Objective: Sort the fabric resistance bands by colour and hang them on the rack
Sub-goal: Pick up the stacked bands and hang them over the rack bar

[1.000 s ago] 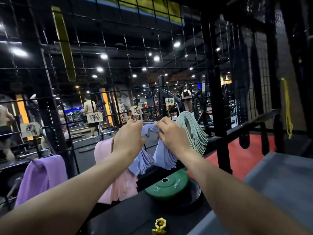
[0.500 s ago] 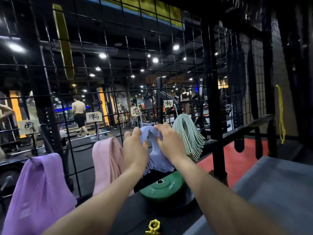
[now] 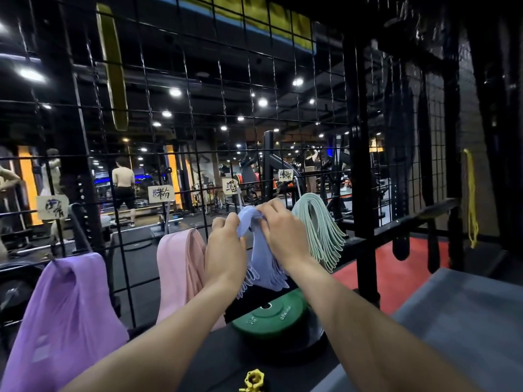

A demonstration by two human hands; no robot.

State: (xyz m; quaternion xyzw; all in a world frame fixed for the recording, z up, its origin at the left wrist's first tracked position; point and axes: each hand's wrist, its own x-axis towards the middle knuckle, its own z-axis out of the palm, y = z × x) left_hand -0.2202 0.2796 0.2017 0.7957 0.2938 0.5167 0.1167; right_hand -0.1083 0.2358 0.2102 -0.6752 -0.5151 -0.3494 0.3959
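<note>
— While both hands are up at the wire rack, what have you got hold of?

— The blue bands. My left hand has its grip closed on the bundle's left side; my right hand pinches the top fold, fingers curled shut on the fabric. The loops hang down between my wrists.

— Where do the other colours sit?

— At three o'clock from the blue, just beside my right hand, the green bands drape over a hook. At nine o'clock, touching my left wrist, hang the pink bands. Further out at nine, well apart, the purple bands.

— Anything under your arms?

— At six o'clock a green weight plate lies flat on the dark counter, and nearer me a yellow collar clip. Paper labels are fixed to the grid above the bundles; their writing I can't read.
</note>
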